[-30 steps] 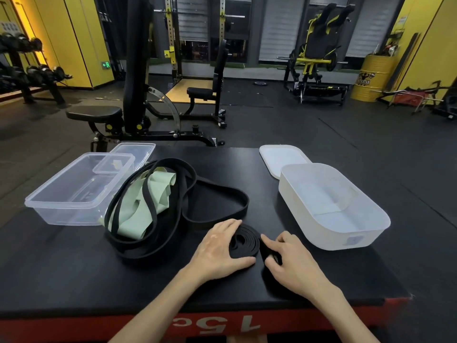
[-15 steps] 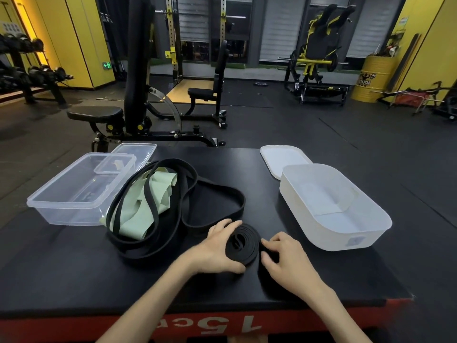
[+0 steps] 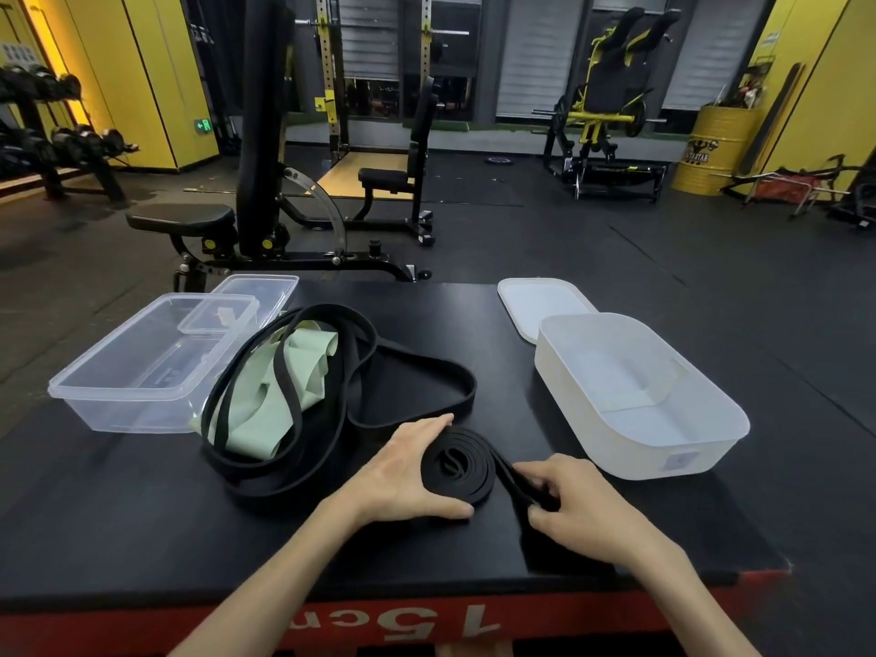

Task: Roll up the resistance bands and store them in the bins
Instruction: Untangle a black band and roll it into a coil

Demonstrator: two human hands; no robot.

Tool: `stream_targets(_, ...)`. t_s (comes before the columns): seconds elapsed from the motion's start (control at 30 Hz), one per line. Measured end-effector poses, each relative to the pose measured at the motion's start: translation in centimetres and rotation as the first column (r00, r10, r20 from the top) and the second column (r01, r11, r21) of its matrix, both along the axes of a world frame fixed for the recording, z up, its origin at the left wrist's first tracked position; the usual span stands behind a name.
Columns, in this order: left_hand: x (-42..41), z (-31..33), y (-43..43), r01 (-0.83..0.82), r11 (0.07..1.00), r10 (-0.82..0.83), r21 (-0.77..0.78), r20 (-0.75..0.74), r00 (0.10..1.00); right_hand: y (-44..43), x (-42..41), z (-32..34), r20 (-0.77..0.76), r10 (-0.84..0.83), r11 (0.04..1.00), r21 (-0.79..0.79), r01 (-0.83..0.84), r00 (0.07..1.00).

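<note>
Two hands work near the front edge of the black platform. My left hand cups the rolled black band, fingers curved round its far side and thumb along the near side. The coil lies flat on the surface. My right hand, just right of the coil, pinches its loose tail.

Left of the coil is a pile of loose black bands with a pale green band bunched inside. One black loop lies just beyond my left fingers; can't tell if it's the same band.

The clear bin sits far left, right beside the pile, with the clear lid behind it. The white bin is on the right, near my right hand but apart, with the white lid at its far side.
</note>
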State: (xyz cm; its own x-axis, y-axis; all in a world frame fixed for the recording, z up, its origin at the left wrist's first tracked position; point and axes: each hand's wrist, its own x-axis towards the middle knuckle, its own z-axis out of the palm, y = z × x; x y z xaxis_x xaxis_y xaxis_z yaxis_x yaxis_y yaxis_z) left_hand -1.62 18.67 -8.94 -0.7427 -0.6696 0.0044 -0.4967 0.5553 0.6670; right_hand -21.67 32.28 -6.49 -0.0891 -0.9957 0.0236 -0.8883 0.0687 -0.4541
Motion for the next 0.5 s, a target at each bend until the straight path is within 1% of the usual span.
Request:
stream_targets(0.13,-1.4,-0.7,2.1,-0.206,0.965,0.200,-0.163,-0.054,0.978,-0.3,0.4,-1.2,0.025,-0.167,0.980,-0.110,0.168,0.986)
stream_targets(0.2,-2.2,-1.0,2.9,-0.283,0.938,0.279,-0.198,-0.047,0.959,-0.8,1.0,-1.7,0.029,-0.198,0.966,-0.161,0.200,0.980)
stream_targets(0.27,-2.8,-1.2,3.4,-0.325,0.919,0.327,-0.223,-0.028,0.944,-1.1,1.6,-2.1,0.024,-0.209,0.956,-0.207,0.210,0.978)
stream_targets(0.37,-2.8,-1.2,3.4,-0.298,0.926,0.311,-0.230,0.019,0.950,-1.1,2.0,-2.4,0.069,-0.219,0.943,-0.240,0.229,0.973)
stream_targets(0.43,-2.5,-1.0,3.0,-0.231,0.959,0.241,-0.163,0.043,0.970,-0.9,2.0,-2.5,0.064,-0.196,0.947,-0.248,0.206,0.979)
stream_targets(0.5,-2.0,-0.3,2.5,-0.128,0.989,0.132,-0.070,0.064,0.989,-0.8,2.0,-2.5,0.034,-0.172,0.952,-0.252,0.175,0.985)
